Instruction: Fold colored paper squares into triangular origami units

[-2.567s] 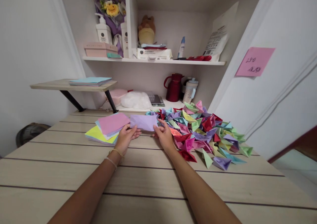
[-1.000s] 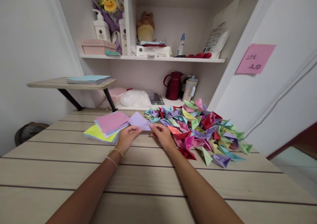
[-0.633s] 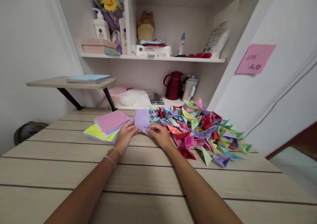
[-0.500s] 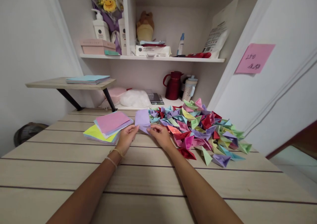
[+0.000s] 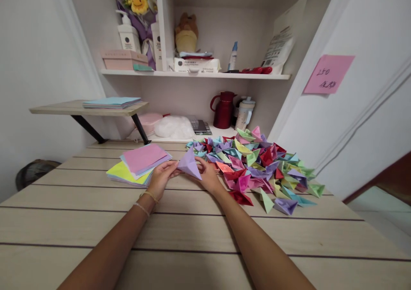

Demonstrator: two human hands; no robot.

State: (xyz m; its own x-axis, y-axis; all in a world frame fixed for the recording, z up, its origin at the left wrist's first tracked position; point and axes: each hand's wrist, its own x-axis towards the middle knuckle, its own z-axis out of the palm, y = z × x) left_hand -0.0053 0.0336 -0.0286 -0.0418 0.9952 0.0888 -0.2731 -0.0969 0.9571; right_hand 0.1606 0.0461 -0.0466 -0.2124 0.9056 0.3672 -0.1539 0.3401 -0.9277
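Paper folded into a lilac triangle [image 5: 189, 165] is between the hands over the pale slatted wooden table [image 5: 183, 230], its long axis slanting from a far tip to a nearer, rightward one. Left hand [image 5: 161, 178] pinches its left corner; right hand [image 5: 209, 178] curls at its right edge, fingertips hidden, closure unclear.

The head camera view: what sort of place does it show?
Probably a desk nook in a home or dormitory: a pale slatted wooden tabletop stands before a long white shelf that bears a brown-and-yellow plush toy.
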